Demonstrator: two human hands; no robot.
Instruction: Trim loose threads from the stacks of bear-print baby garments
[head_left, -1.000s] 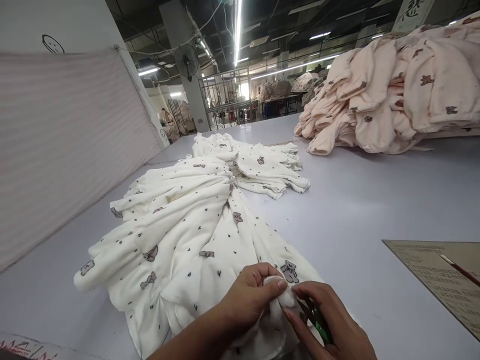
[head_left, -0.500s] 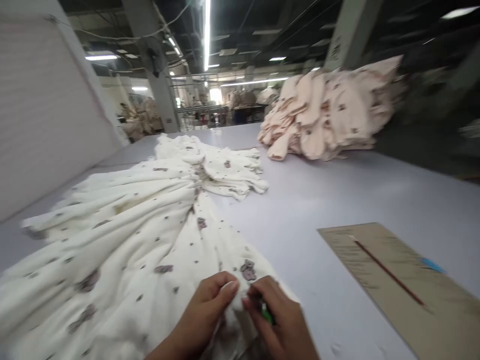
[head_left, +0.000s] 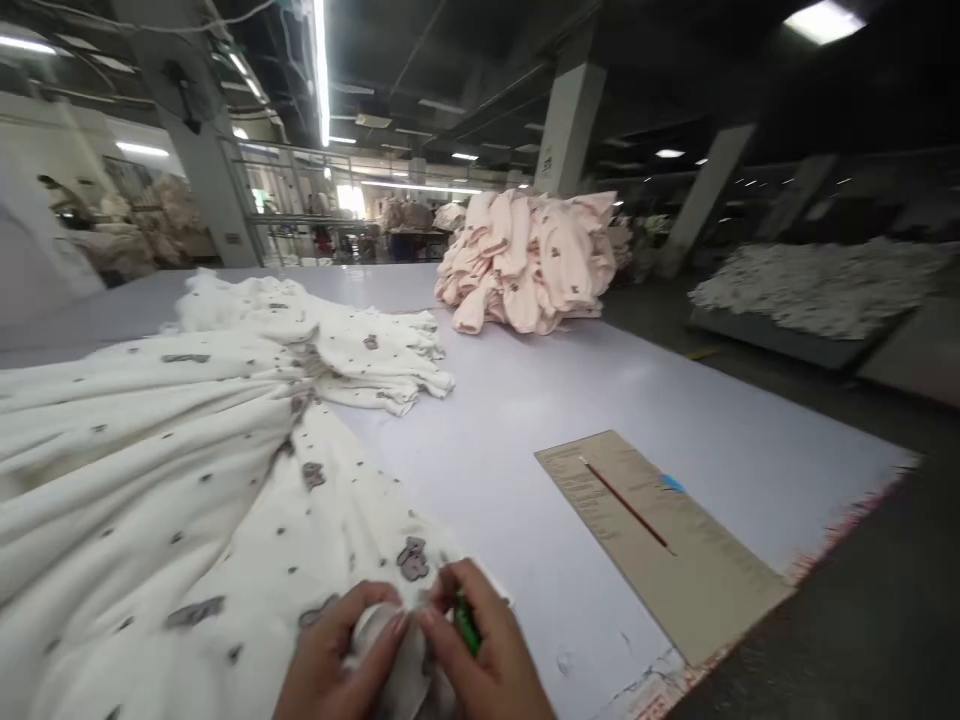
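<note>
Fan at a pillar, back left, both soft on my remote feed. White cloth next, spread in folds over the left of the table, small dark marks and grey-brown animal figures on it; its near part reaches the hands at bottom centre. Left hand: fingers curled, thumb and forefinger nearly together on a bunched bit of that cloth. Right hand just beside it, closed round a green tool, thumb tip at the same bunch; whether it pinches or only touches, I cannot tell. Pink pile beyond, on the table's far side. Nearer, I log a tan card lying flat, red pencil slantwise on it, blue patch at its right edge. White heap far right, off the table.
</note>
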